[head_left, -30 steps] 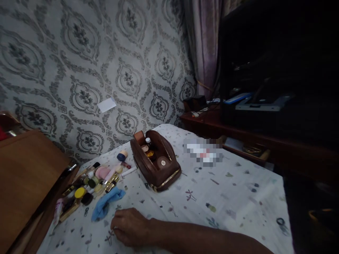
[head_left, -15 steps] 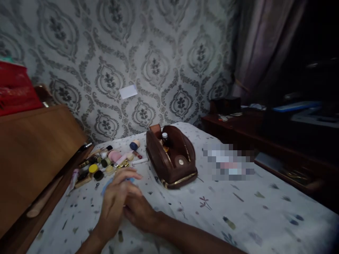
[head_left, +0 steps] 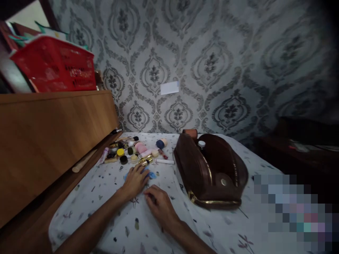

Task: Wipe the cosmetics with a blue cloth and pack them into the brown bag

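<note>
My left hand [head_left: 136, 181] lies palm down on a crumpled blue piece, perhaps a cloth [head_left: 151, 174], with its fingers stretched toward gold tubes [head_left: 145, 161]. Part of the blue piece is hidden under the hand. Just to the right, my right hand [head_left: 161, 205] rests with its fingers curled in, and nothing shows in them. A brown cosmetic bag [head_left: 185, 165] stands unzipped to the right of both hands. Inside it is a dark bottle with a white cap [head_left: 201, 144]. Beyond my left hand are small jars, including a yellow-lidded jar [head_left: 120, 152], and a pink item [head_left: 140, 147].
A printed white sheet [head_left: 148, 225] covers the surface. Along the left runs a wooden cabinet [head_left: 58, 123] with a red basket [head_left: 63, 67] on top. A white tube [head_left: 164, 161] and a navy-and-beige round item [head_left: 161, 143] lie left of the bag. The right side is pixelated.
My hands have come apart from being pressed together; the left has settled on the blue piece, the right has curled beside it. The view has swung left, bringing the basket further in.
</note>
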`<state>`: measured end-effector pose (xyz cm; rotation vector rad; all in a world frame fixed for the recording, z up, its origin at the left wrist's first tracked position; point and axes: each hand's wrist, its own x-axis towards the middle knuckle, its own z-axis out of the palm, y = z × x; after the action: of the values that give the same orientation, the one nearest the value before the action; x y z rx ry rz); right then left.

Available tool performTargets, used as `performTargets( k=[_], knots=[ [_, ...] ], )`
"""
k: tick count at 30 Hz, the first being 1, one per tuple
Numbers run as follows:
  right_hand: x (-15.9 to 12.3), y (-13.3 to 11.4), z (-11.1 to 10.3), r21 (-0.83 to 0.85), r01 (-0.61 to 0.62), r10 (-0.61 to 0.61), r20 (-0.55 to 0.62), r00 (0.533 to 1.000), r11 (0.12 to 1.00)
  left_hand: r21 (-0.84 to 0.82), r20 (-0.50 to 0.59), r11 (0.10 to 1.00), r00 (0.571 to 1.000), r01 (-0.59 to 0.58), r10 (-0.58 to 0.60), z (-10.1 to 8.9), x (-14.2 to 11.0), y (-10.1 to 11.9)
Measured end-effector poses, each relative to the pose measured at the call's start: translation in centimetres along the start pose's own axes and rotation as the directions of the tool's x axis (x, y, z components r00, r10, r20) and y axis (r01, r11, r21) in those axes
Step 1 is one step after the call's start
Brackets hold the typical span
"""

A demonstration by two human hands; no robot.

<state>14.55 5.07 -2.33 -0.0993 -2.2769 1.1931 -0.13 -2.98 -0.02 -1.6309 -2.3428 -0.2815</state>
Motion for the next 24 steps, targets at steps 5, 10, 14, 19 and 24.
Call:
performTargets(
  k=[5, 10, 14, 19, 24],
  knots=[
    [0.1, -0.1, -0.5, 0.028, -0.02, 0.02, 0.014, 1.0, 0.999, 0.0, -0.019, 1.0, 1.0, 0.01, -0.01, 0.7, -0.1, -0.5],
    [0.1, -0.3, -0.9, 0.032, -0.064, 0.064, 0.008, 0.998, 0.997, -0.003, -0.079, 0.995, 0.992, 0.097, -0.097, 0.4, 0.0, -1.3],
    [0.2, 0.1, -0.8, 0.031, -0.079, 0.08, -0.007, 0.997, 0.996, -0.044, -0.118, 0.993, 0.986, 0.11, -0.114, 0.3, -0.4, -1.8],
    [0.4, 0.4, -0.8, 0.011, -0.073, 0.073, -0.006, 0.997, 0.997, -0.154, -0.185, 0.986, 0.978, 0.068, -0.096, 0.1, -0.6, -2.1],
    [0.4, 0.5, -0.8, 0.005, -0.071, 0.071, -0.012, 0.997, 0.997, -0.123, -0.26, 0.988, 0.958, 0.095, -0.125, -0.1, 0.1, -3.2]
  ],
)
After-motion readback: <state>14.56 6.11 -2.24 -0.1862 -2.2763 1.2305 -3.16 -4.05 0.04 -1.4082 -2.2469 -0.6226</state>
